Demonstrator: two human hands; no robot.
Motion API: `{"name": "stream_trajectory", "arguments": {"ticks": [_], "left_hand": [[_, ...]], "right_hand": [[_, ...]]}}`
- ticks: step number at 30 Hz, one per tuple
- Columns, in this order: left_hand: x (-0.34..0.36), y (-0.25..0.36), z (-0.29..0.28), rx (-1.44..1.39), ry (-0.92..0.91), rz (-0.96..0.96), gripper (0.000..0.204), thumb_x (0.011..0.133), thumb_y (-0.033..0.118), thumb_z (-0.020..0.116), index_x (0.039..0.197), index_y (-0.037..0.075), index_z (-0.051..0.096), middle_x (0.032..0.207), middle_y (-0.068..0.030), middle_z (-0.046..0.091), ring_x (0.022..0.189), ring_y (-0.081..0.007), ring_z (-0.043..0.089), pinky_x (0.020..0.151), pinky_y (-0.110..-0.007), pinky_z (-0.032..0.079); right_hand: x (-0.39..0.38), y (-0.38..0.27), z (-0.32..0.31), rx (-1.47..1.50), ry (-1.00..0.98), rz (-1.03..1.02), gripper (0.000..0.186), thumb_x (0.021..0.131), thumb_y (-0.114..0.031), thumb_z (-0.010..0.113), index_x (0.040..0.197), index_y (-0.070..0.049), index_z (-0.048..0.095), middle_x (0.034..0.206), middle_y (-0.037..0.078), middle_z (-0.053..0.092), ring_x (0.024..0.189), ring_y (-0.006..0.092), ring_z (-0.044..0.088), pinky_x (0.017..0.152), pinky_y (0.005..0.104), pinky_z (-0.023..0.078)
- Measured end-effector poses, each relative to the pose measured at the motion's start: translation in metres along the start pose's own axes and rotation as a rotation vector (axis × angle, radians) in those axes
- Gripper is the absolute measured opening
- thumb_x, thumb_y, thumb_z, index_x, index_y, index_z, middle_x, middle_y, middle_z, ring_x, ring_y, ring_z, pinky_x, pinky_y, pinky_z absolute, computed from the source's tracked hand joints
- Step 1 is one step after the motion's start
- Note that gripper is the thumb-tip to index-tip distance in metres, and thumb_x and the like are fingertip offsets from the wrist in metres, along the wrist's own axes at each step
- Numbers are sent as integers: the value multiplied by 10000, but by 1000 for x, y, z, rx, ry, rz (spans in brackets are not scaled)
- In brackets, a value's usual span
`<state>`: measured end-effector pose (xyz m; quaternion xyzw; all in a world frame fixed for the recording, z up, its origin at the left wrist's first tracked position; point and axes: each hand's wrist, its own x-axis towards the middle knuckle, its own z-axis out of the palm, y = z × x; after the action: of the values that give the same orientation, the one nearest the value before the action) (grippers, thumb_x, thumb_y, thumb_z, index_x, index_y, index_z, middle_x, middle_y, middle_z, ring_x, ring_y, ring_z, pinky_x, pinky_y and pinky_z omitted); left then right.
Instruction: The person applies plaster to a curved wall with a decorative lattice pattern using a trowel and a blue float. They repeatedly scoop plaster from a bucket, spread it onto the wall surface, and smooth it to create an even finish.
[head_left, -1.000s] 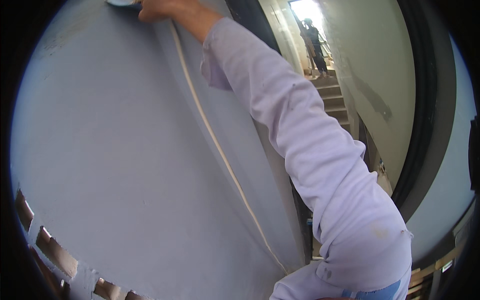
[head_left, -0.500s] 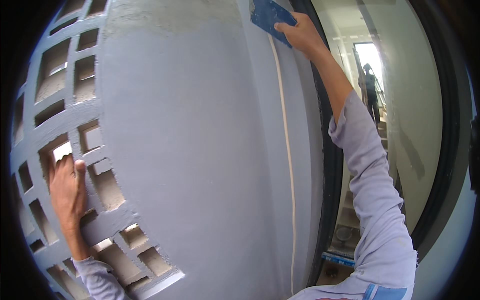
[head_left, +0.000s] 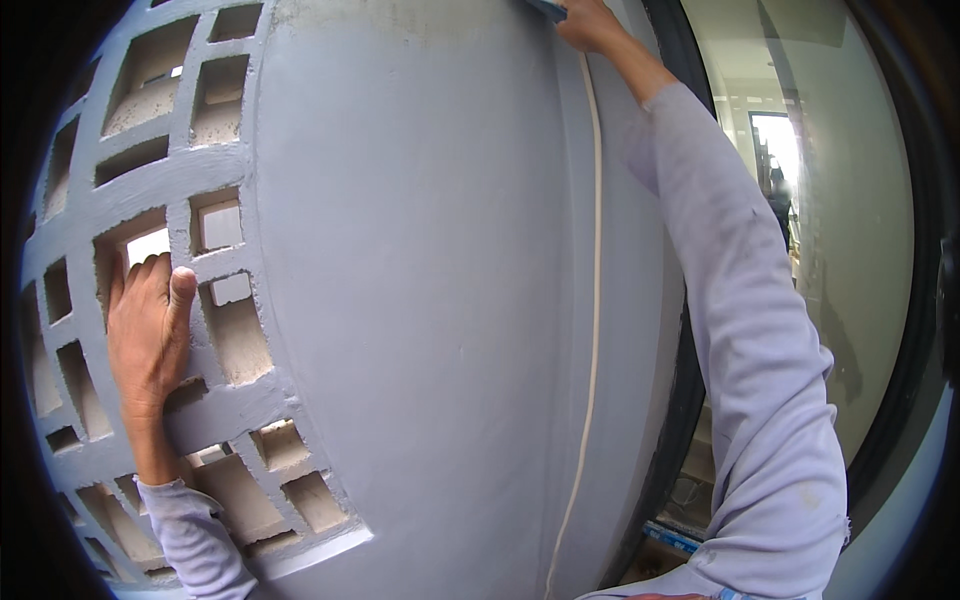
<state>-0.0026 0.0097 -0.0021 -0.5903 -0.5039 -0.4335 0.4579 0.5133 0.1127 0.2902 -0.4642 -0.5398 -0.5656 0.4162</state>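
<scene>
High at the upper edge, my right hand point(head_left: 590, 22) is closed on a blue flat plastering trowel point(head_left: 548, 9), most of which is cut off by the frame. The trowel is by the upper part of the smooth grey wall point(head_left: 410, 250), whose top has a rougher, mottled patch. My left hand point(head_left: 150, 325) is hooked into an opening of the grey lattice wall point(head_left: 205, 435), its fingers bent over the edge and the thumb pointing up. Their tips are partly hidden inside the opening.
A thin cream cord point(head_left: 597, 200) hangs down the right part of the wall. Beyond it stands a dark frame point(head_left: 690, 370) with a glass pane point(head_left: 850, 200); a dark human figure point(head_left: 778, 195) shows in it, with steps lower down. A blue-and-white strip point(head_left: 672, 537) lies low by the frame.
My right hand and the trowel have moved up, partly out of view, with the arm stretched further. The view has shifted somewhat. The cord's lower end hangs further left. My left hand keeps its hold.
</scene>
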Motion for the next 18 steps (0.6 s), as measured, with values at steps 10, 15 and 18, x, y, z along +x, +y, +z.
{"name": "stream_trajectory", "arguments": {"ticks": [10, 15, 18], "left_hand": [[-3, 0, -3, -12, 5, 3, 848, 889, 703, 120, 921, -23, 556, 941, -189, 576, 973, -378, 521, 980, -481, 334], [-1, 6, -12, -58, -14, 5, 859, 882, 706, 118, 884, -28, 565, 918, -200, 586, 959, -381, 531, 1071, -461, 282], [-2, 3, -12, -45, -31, 31, 886, 880, 708, 110, 890, -41, 584, 916, -207, 596, 958, -373, 544, 1100, -471, 246]], "right_hand": [[-145, -33, -111, 160, 53, -142, 205, 791, -134, 578, 942, -19, 654, 748, 213, 624, 708, 339, 577, 689, 405, 457], [-95, -51, -113, 114, 49, -23, 255, 789, -155, 617, 1013, -40, 659, 807, 203, 643, 814, 358, 627, 739, 413, 478], [-123, -91, -107, 153, -215, -14, 239, 801, -152, 600, 1003, -40, 662, 803, 202, 640, 789, 363, 613, 728, 398, 478]]}}
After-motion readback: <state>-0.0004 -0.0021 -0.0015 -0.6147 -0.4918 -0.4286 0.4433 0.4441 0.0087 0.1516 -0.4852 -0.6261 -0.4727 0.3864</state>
